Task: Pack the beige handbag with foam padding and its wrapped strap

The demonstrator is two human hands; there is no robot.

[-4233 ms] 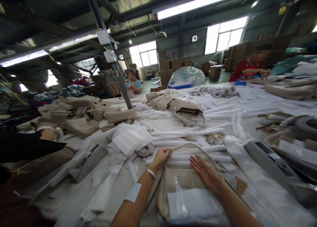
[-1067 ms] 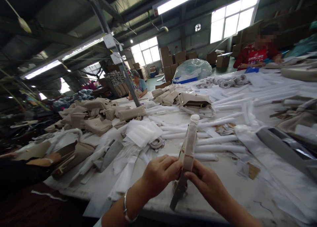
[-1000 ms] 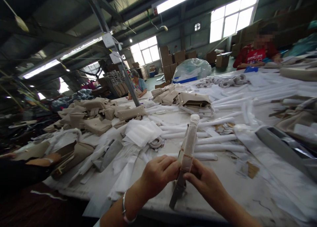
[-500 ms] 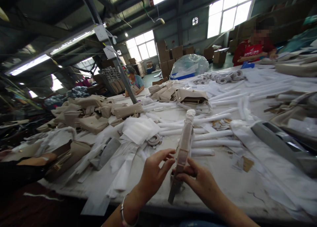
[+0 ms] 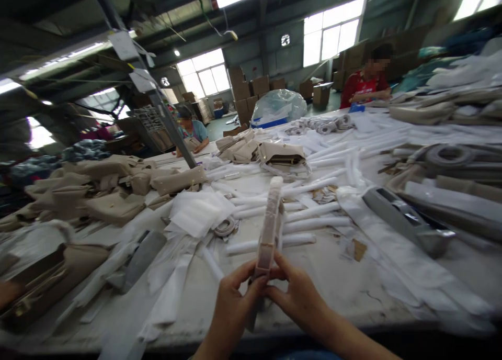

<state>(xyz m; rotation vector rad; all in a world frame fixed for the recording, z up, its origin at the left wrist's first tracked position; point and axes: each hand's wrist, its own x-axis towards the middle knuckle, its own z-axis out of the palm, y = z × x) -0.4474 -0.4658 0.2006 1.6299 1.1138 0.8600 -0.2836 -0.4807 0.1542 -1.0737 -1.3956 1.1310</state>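
A long, narrow beige strap (image 5: pixel 269 226) is held upright over the table edge, seemingly a folded bag strap with clear film around it. White wrapping covers its far tip, and a darker end hangs below my fingers. My left hand (image 5: pixel 237 297) pinches its lower part from the left, thumb and fingers closed on it. From the other side, my right hand (image 5: pixel 296 292) grips the same part, its fingertips close to those of the left. Behind the strap lie white foam tubes (image 5: pixel 314 224) and a small coiled strap (image 5: pixel 225 226).
Beige handbags (image 5: pixel 113 208) are heaped at the left, and another bag (image 5: pixel 282 153) lies farther back. A grey tape dispenser (image 5: pixel 403 218) sits at the right, a second grey one (image 5: pixel 137 260) at the left. White foam sheets (image 5: pixel 200 211) lie between. Two people work across the table.
My left hand has closed onto the strap, where before its fingers were apart beside it. The camera view has turned a little to the right.
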